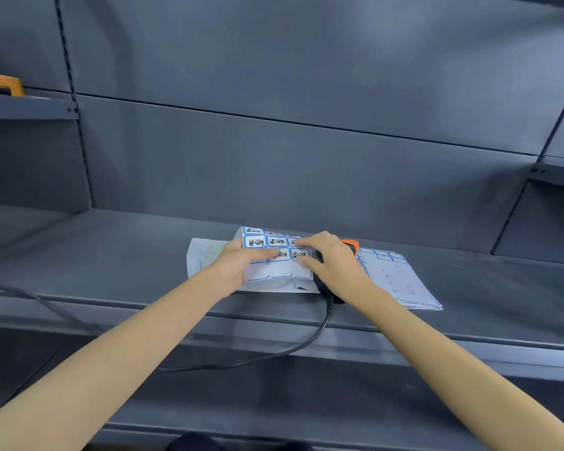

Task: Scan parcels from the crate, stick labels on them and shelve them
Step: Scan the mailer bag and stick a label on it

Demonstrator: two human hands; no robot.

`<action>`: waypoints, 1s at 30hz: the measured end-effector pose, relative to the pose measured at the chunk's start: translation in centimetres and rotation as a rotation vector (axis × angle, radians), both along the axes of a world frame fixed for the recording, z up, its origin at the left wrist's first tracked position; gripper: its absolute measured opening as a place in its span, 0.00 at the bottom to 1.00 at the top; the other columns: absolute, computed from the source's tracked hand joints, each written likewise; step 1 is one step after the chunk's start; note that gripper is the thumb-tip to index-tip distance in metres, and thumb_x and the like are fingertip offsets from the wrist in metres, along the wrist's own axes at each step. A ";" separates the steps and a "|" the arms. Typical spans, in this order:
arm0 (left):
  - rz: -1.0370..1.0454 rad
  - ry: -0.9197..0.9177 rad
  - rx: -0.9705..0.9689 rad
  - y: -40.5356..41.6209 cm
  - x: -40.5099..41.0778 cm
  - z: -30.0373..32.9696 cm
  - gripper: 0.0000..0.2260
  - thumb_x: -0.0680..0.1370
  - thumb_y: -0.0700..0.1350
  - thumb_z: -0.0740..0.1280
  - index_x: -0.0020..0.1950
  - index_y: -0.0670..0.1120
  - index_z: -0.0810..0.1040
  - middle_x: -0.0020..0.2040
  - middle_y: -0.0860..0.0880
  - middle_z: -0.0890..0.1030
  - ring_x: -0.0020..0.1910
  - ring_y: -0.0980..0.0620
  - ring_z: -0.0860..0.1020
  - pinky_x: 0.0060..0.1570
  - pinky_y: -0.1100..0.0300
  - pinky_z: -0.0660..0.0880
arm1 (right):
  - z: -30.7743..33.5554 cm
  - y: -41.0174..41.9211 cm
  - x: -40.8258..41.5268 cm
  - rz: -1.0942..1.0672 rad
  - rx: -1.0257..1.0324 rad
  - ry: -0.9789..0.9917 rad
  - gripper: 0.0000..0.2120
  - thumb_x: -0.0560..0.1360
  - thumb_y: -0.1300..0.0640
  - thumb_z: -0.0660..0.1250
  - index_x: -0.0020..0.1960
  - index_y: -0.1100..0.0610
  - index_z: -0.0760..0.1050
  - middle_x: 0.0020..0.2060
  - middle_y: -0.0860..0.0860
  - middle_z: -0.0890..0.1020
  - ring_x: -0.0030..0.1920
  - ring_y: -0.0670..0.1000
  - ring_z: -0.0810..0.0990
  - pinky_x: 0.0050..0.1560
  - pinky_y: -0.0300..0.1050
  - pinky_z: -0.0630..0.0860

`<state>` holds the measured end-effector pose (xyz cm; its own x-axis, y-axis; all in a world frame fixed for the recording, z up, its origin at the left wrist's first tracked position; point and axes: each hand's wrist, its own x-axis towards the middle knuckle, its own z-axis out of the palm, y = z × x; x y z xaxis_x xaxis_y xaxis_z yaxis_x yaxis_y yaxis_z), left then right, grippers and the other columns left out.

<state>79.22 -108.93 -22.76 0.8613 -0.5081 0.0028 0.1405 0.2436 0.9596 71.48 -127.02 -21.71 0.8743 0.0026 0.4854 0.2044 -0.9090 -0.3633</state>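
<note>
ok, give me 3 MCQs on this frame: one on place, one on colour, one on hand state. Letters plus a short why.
1. Where does the used label stack lie?
A. on the shelf, to the right of the scanner
B. on the upper left shelf
C. on the floor

2. What colour are the borders on the label sheet?
A. red
B. blue
C. green

3. What is the left hand doing?
A. hanging idle
B. gripping the scanner cable
C. holding the label sheet's left edge

Answers:
1 A: the stack rests on the shelf just beyond the black and orange scanner.
2 B: each label has a blue outline round black writing.
3 C: its fingers curl onto the sheet above the white parcel, while the right hand has its fingertips at a label.
</note>
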 end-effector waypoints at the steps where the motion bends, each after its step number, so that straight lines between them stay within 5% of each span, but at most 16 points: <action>1: -0.004 0.005 0.002 0.0 0.0 0.0 0.19 0.72 0.32 0.71 0.63 0.38 0.76 0.55 0.42 0.83 0.52 0.45 0.82 0.48 0.56 0.81 | -0.1 0.0 0.1 0.010 -0.010 -0.002 0.15 0.77 0.55 0.67 0.64 0.52 0.76 0.57 0.48 0.77 0.59 0.46 0.70 0.53 0.28 0.57; 5: -0.032 0.021 0.015 0.1 -0.3 0.1 0.15 0.74 0.33 0.70 0.59 0.40 0.78 0.48 0.46 0.85 0.44 0.51 0.84 0.39 0.61 0.81 | -0.3 -0.1 0.0 0.035 -0.011 -0.009 0.15 0.77 0.53 0.67 0.63 0.51 0.76 0.54 0.45 0.74 0.55 0.42 0.66 0.53 0.20 0.56; 12: -0.077 0.048 0.036 0.1 -0.4 0.0 0.17 0.74 0.36 0.70 0.62 0.39 0.77 0.53 0.43 0.83 0.47 0.48 0.83 0.49 0.56 0.80 | -0.2 -0.4 -0.2 0.034 -0.055 -0.021 0.13 0.75 0.51 0.69 0.59 0.49 0.77 0.52 0.41 0.73 0.52 0.39 0.65 0.53 0.21 0.57; 16: -0.095 0.051 0.057 0.1 -0.6 0.1 0.16 0.74 0.37 0.70 0.63 0.39 0.77 0.55 0.42 0.83 0.47 0.48 0.82 0.51 0.55 0.78 | -0.1 -0.5 -0.4 0.045 -0.093 -0.030 0.14 0.75 0.50 0.69 0.59 0.49 0.76 0.53 0.42 0.73 0.52 0.40 0.65 0.52 0.27 0.59; 23: -0.143 0.110 0.022 0.4 -1.0 0.6 0.09 0.76 0.36 0.68 0.56 0.39 0.80 0.45 0.46 0.85 0.39 0.53 0.84 0.37 0.63 0.80 | 0.0 -0.6 -0.7 0.057 -0.156 -0.025 0.16 0.75 0.49 0.69 0.62 0.50 0.77 0.57 0.45 0.75 0.58 0.45 0.69 0.59 0.38 0.65; 30: -0.194 0.103 0.035 0.3 -1.4 0.9 0.14 0.74 0.32 0.69 0.59 0.40 0.80 0.53 0.45 0.84 0.45 0.52 0.83 0.41 0.63 0.80 | -0.2 -0.6 -0.5 0.064 -0.144 -0.044 0.14 0.76 0.50 0.68 0.61 0.50 0.78 0.56 0.45 0.76 0.58 0.44 0.70 0.58 0.40 0.68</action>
<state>77.85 -108.66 -21.90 0.7419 -0.6629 -0.1010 0.2796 0.1689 0.9451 71.00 -127.63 -21.88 0.8480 0.1302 0.5138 0.2768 -0.9355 -0.2198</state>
